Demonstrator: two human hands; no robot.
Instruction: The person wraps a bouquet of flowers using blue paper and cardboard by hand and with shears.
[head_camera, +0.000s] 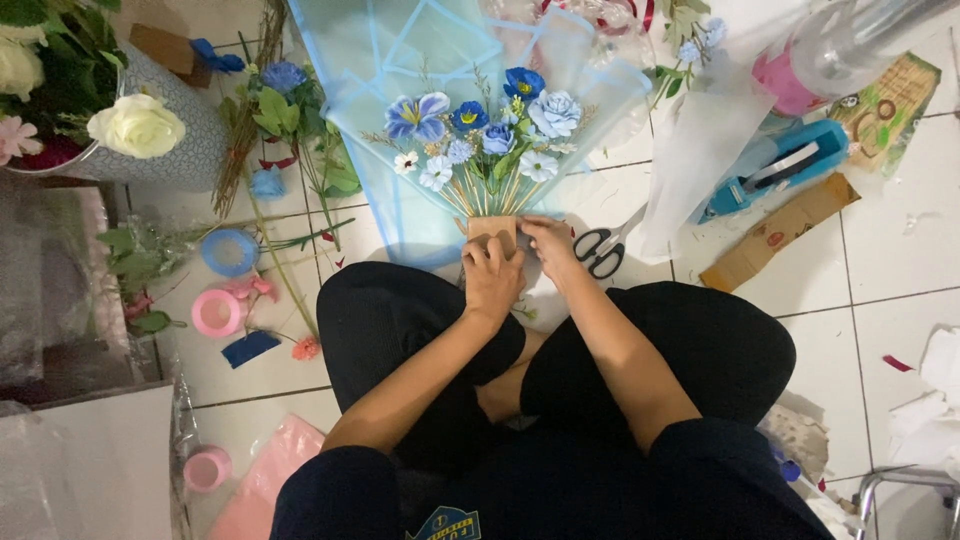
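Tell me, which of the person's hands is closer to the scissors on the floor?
The right hand. It rests on the bouquet stems just beside the scissors, while the left hand grips the brown wrap farther away on the other side.

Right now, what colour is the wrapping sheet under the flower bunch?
Pale translucent blue wrapping sheet, clearest in the head view, spread beneath the flower bunch.

Bright, even light; edges perhaps slightly blurred
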